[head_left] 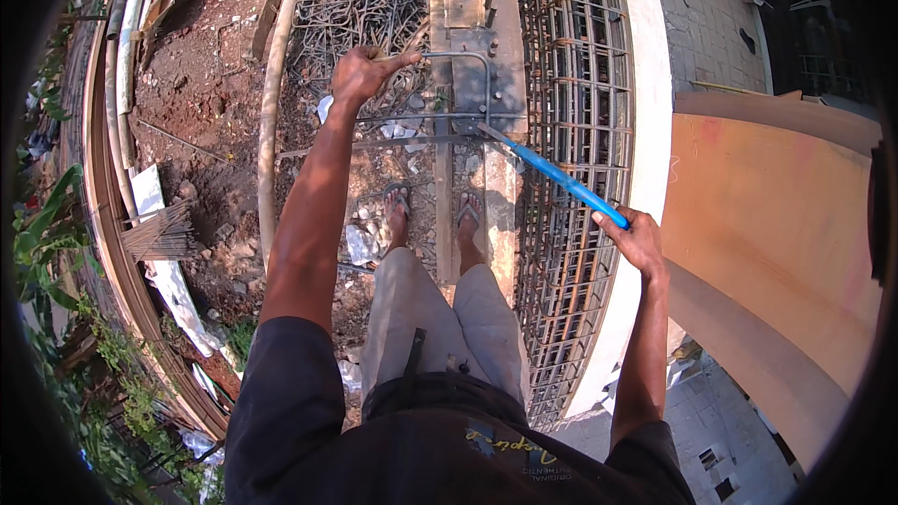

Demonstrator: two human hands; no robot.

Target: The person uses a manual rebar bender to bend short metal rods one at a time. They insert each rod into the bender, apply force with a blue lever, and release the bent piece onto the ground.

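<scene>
Left hand (360, 77) with fingers pinched round the bent rebar (488, 84) running off to their right — steadying it, seemingly — while the right hand (638, 241) wraps its fingers round the blue bending bar's far end (613, 213), likely for leverage, above the pegged tabletop (506, 23).

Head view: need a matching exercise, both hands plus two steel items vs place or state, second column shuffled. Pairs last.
1. left hand
2. right hand
3. tangled rod heap
4. rebar cage

A. at the top of the view, left of the wooden board
B. gripping the end of the blue handle
C. between the board and the white wall
D. holding one end of a bent bar

Pairs: 1-D, 2-B, 3-A, 4-C
</scene>
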